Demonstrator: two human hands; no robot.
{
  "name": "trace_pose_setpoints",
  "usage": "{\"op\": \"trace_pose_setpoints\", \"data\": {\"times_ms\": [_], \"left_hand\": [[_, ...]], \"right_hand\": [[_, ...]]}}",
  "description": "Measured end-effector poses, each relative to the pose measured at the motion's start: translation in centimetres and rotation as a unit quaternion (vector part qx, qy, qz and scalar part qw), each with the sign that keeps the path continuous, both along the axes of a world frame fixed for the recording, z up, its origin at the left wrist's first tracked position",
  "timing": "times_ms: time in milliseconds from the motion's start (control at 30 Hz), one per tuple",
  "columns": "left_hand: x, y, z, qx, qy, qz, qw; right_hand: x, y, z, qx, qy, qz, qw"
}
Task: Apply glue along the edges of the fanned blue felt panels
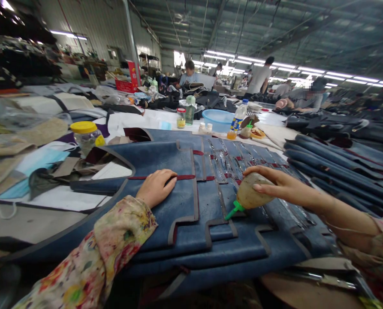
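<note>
Blue leather pieces (159, 193) with grey edges and dark red strips lie layered and overlapping in front of me. My left hand (157, 186) rests flat on the top piece, fingers stretched out beside a red strip. In my right hand (271, 180) is a cloudy glue bottle (254, 192), its green nozzle tilted down to the left. The nozzle tip is at the grey edge of a piece; whether it touches cannot be made out. Shiny wet-looking streaks (221, 159) run along several grey edges behind the bottle.
A yellow-lidded jar (85, 135) stands at left among scraps and a face mask. Behind the leather are a red-lidded jar (181, 118), a blue basin (218, 120) and a drink bottle (238, 118). Stacked blue pieces (345, 171) lie at right. Several people work farther back.
</note>
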State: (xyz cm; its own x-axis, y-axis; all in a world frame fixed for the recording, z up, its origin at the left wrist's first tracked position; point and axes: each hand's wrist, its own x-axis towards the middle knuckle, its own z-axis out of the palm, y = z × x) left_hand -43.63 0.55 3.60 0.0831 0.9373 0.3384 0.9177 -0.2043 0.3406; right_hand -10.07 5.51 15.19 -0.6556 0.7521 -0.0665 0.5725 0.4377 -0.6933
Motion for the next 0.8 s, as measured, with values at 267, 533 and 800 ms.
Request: {"op": "trace_pose_setpoints", "data": {"times_ms": [267,533,800], "left_hand": [[0.0,-0.1,0.1,-0.001,0.004,0.0,1.0],[0.0,0.0,0.0,-0.001,-0.002,0.001,1.0],[0.0,-0.1,0.0,0.0,-0.008,-0.001,1.0]], "right_hand": [[-0.2,-0.3,-0.7,0.037,0.017,0.024,0.999],[0.0,0.1,-0.8,0.087,0.023,0.037,0.995],[-0.7,2.5,-0.9,0.138,0.044,-0.005,0.989]]}}
